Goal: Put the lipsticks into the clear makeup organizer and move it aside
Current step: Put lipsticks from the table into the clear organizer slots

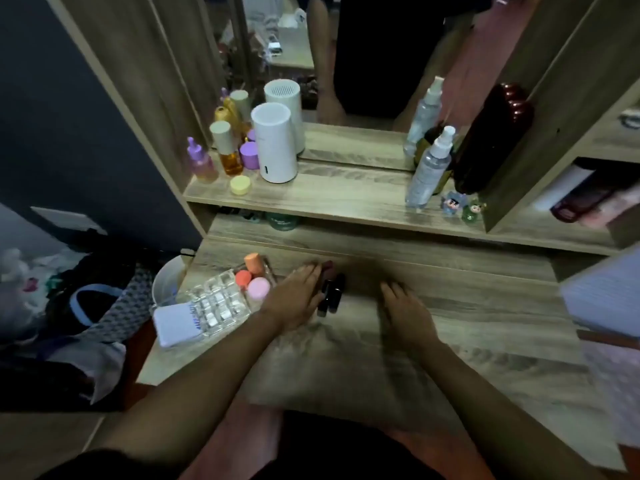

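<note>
Neither hand grips yet: left hand (pixel 294 299) rests spread against the dark cylindrical lipsticks (pixel 330 294) lying on the wooden vanity top (pixel 467 317), right hand (pixel 403 306) open nearby, while the clear gridded makeup organizer (pixel 218 303) at left apparently holds no lipsticks, everything remaining undone.

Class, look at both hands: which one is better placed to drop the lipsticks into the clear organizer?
Probably the left hand: it already rests against the lipsticks, and the clear organizer lies just beyond it. The right hand lies apart.

Dim, soft indoor light; wide-angle bending at edges; motion blur on hands (pixel 349 299); murky shadows left.
</note>
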